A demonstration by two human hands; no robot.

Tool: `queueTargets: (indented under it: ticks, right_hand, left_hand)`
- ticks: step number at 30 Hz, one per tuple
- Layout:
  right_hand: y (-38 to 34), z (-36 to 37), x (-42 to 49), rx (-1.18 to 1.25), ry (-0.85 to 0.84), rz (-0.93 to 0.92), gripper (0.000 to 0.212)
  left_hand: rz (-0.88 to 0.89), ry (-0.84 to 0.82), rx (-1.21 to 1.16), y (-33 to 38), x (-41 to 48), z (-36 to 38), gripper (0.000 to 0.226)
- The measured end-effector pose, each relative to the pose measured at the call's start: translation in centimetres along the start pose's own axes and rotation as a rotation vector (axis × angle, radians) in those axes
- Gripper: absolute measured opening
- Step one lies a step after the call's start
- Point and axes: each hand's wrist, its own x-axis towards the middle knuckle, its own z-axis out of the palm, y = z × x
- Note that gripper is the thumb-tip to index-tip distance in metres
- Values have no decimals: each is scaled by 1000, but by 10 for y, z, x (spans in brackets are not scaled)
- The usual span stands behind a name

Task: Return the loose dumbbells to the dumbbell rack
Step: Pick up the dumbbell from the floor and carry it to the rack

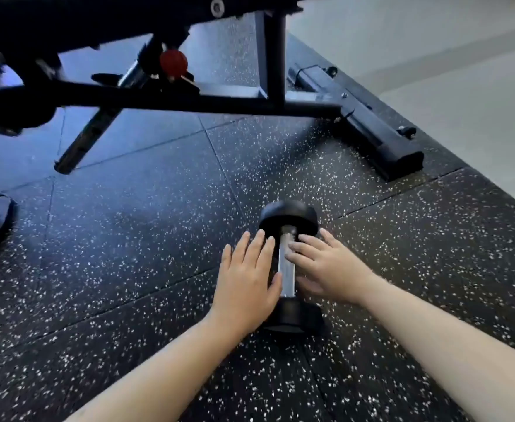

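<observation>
Two straight-fingered hands, our left hand (247,280) and right hand (329,269), flank the black chrome-handled dumbbell (288,216) at lower centre, gripping nothing.

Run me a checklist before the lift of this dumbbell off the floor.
1. Dumbbell lies flat on the rubber floor, both heads down: ok.
2. Left grip closed round the handle: not ok; its fingers are straight, alongside the bar.
3. Right grip closed round the handle: not ok; its fingers reach to the bar, uncurled.
4. Dumbbell apart from the bench frame: ok.
5. Way to the dumbbell rack: cannot tell; the rack is not in view.
</observation>
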Motion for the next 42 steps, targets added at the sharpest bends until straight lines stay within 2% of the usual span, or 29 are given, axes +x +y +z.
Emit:
queueTargets:
  ticks: [3, 7, 11, 15, 21, 25, 30, 33, 38, 42]
  right_hand:
    - [9, 14, -3, 9, -44, -74, 60]
    - [13, 28, -4, 8, -108, -135, 55]
    - [18, 37, 7, 33, -199, -181, 62]
    - [20, 46, 21, 22, -196, -297, 62]
    - [23, 57, 38, 19, -161, -368, 67]
    - [24, 61, 48, -40, -171, -406, 71]
    - [21, 60, 46, -49, -113, -434, 67]
    - [17, 68, 37, -38, -41, -380, 62]
    - [-2, 80, 9, 30, -22, -58, 65]
    - [-16, 74, -7, 18, -39, 108, 65]
  left_hand:
    - [13, -7, -24, 1, -10, 9, 54]
    - [45, -2, -41, -1, -24, 20, 54]
    - [28, -41, -54, -3, -28, 25, 54]
    - [13, -61, -70, -4, -30, 28, 55]
    - [-14, -102, -83, -11, -40, 37, 54]
    - [-25, -160, -99, -12, -47, 40, 61]
    - [-20, -159, -100, -8, -51, 39, 62]
    - [-23, -165, -98, -7, -52, 37, 62]
    - [-35, -160, -59, -9, -51, 35, 60]
    - [-5, -163, -33, -7, -51, 35, 59]
